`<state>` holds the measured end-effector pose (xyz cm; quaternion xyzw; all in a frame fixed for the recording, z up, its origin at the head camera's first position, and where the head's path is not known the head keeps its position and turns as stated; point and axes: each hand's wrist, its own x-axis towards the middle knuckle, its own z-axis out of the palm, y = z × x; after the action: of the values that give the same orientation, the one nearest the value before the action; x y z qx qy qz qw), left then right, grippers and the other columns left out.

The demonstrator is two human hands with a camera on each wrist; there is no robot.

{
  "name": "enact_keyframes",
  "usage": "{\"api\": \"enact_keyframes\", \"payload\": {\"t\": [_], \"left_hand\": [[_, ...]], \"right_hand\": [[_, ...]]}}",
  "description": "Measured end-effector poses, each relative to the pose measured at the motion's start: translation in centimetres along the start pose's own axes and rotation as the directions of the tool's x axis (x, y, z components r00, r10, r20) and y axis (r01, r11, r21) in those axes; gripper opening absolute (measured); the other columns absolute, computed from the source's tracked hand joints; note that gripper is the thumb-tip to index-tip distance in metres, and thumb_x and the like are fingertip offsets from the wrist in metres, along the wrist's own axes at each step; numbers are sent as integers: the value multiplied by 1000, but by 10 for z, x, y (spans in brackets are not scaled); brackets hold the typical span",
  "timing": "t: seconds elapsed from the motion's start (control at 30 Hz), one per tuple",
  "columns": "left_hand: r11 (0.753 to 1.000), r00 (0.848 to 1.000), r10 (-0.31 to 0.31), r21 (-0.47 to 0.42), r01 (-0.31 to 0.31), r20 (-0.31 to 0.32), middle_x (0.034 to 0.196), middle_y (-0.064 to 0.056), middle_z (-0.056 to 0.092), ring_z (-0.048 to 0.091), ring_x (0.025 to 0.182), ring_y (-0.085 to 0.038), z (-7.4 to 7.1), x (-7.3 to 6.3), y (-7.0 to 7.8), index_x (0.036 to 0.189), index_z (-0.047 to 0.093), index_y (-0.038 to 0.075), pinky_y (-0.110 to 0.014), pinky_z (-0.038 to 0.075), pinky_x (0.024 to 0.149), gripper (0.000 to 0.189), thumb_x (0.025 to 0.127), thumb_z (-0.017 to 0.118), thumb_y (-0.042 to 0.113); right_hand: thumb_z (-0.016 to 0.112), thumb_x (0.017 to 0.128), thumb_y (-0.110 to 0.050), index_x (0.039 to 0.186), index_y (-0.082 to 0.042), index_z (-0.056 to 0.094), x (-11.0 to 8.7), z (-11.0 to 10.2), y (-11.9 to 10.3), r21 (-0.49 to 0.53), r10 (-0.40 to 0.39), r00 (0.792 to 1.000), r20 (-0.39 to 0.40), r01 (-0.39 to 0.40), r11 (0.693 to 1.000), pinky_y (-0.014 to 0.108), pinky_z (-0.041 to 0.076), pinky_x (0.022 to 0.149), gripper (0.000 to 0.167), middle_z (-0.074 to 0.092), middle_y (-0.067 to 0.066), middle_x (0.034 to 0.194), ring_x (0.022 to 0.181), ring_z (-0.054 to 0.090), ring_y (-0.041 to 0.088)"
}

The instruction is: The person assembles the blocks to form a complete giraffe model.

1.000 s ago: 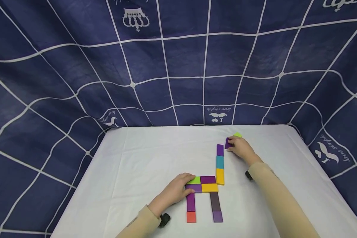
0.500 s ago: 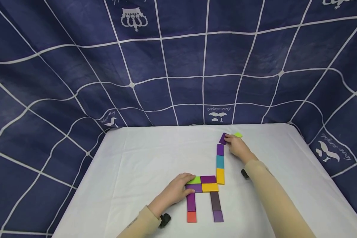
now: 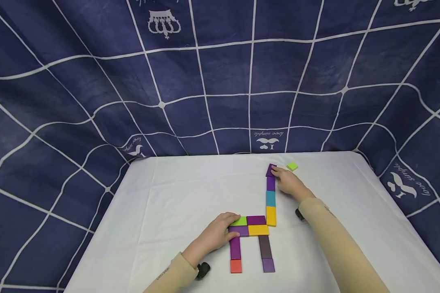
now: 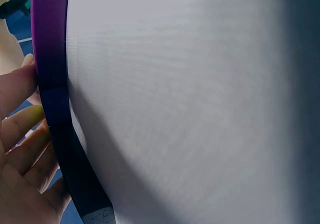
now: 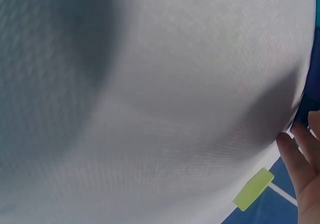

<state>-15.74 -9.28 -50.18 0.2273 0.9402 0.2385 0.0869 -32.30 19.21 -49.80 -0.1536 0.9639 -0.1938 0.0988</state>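
Observation:
Flat coloured blocks lie joined on the white cloth. At the top of an upright column, a dark purple block lies slightly tilted, pinched at its right side by my right hand. Below it come another purple block, a teal block and a yellow block. My left hand rests at the left end of the two-row body, fingers on the green block and thumb on the purple block under it. In the right wrist view, my right fingers partly hide the block's edge.
A small lime block lies apart near the back edge, right of the column. Two legs of blocks, ending in a red block and a violet block, point toward me. A dark blue gridded curtain surrounds the table.
My right hand has carried the dark purple block leftward to the column's top and turned it nearer to straight. The lime block is now fully uncovered. My left hand has stayed in place.

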Motion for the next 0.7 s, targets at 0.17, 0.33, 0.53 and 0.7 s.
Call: {"api": "enact_keyframes", "payload": {"t": [0.17,0.33,0.53,0.7], "left_hand": [[1000,1000,3,4,-3,-3,139,-6,57,52,130,-23,1,-1,0,140,54,7,-36,42,111,53,94,68,29],[1000,1000,8,5,-8,-5,139,-6,57,52,130,-22,2,0,0,140,54,8,-36,42,111,53,94,67,30],[1000,1000,8,7,-8,-5,139,-6,56,51,130,-22,2,0,-1,140,54,8,-37,42,111,53,94,67,30],[1000,1000,13,13,-13,-7,138,-6,57,52,129,-22,3,0,-2,140,54,8,-36,43,111,53,94,67,30]], "right_hand": [[45,90,6,143,4,45,0,1,-1,-14,-17,1000,-13,17,1000,52,30,115,53,37,18,155,143,35,41],[46,89,5,142,7,45,-1,3,-1,-29,-29,999,-30,28,999,52,31,115,52,37,19,155,142,36,41],[46,92,1,142,9,44,-4,4,-3,-45,-45,998,-36,43,998,52,31,115,51,36,22,155,142,36,41],[47,92,0,142,8,44,-6,3,-5,-55,-35,999,-33,33,998,52,32,115,51,35,22,155,142,36,41]]}}
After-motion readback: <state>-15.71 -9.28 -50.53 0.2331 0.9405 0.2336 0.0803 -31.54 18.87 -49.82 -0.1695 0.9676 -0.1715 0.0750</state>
